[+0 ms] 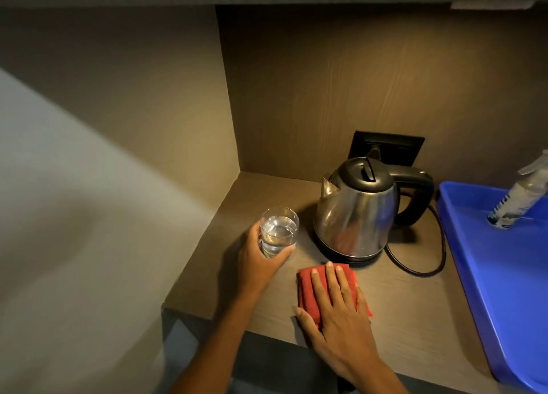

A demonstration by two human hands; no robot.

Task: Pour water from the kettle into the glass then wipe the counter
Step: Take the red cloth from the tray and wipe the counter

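A steel kettle point(357, 215) with a black lid and handle stands upright on its base at the back of the brown counter point(415, 310). Left of it is a clear glass point(278, 230) partly filled with water, and my left hand point(258, 260) is wrapped around it. In front of the kettle lies a folded red cloth point(308, 293). My right hand point(341, 313) rests flat on the cloth with its fingers spread.
A blue tray point(504, 275) fills the counter's right side and carries a spray bottle point(519, 198). The kettle's black cord point(427, 263) loops between kettle and tray. A black wall socket point(388, 147) sits behind the kettle. A wall closes the left side.
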